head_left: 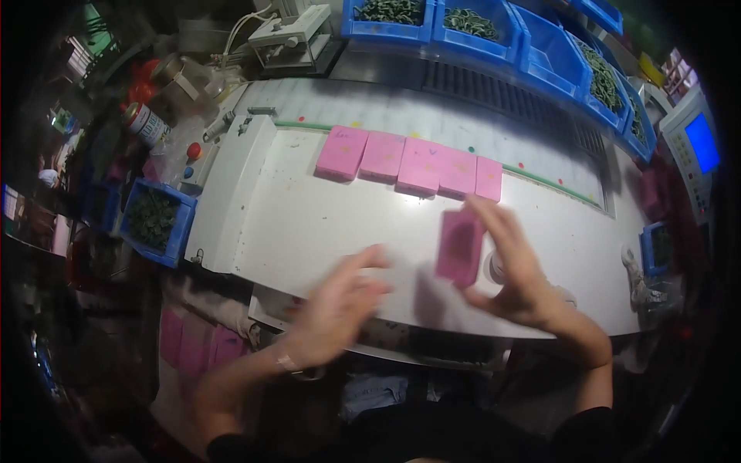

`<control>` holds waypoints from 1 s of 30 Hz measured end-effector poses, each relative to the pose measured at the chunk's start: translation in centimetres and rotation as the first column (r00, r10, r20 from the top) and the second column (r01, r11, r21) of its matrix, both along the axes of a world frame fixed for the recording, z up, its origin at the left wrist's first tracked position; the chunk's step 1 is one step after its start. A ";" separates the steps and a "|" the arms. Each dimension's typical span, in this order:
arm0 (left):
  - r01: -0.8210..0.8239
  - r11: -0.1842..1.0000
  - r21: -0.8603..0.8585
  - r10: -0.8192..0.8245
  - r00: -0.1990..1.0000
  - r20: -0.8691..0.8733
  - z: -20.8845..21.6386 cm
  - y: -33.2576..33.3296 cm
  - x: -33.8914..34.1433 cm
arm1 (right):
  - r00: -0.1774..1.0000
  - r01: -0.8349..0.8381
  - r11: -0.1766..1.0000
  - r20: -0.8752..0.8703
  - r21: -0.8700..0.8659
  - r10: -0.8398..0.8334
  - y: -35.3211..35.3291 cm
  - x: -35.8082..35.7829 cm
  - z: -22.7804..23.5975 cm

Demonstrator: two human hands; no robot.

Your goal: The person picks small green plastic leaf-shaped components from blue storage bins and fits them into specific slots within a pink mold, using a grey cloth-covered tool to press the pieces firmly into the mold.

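Observation:
My right hand grips a pink block by its edges, thumb below and fingers above, raised over the white work table. The side turned toward me is in shadow. To its left my left hand hovers near the table's front edge, slightly blurred, fingers apart and nothing in them. Several pink blocks lie side by side in a row along the back of the table. Partly hidden behind my right hand is a small white round object.
Blue bins with small green parts line the back. Another blue bin stands at the left, near a can. A device with a blue screen is at the far right. More pink blocks sit below, left.

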State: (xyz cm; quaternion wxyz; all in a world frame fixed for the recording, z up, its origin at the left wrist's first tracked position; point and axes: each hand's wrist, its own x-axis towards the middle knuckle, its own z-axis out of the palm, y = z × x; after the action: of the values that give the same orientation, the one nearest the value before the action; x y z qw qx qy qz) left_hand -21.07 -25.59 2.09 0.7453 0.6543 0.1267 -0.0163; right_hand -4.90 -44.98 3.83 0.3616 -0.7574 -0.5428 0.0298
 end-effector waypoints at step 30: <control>-0.002 0.989 -0.151 0.013 0.998 0.068 -1.2 -8.2 6.9 | 0.929 0.291 0.928 -0.300 0.234 -0.216 -0.8 -2.5 -0.4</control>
State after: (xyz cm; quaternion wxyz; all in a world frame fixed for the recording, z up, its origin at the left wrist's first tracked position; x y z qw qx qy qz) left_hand -14.20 -33.81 0.89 0.7966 0.5958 0.1017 -0.0004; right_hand -7.36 -45.74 3.43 0.5342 -0.7531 -0.3840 0.0094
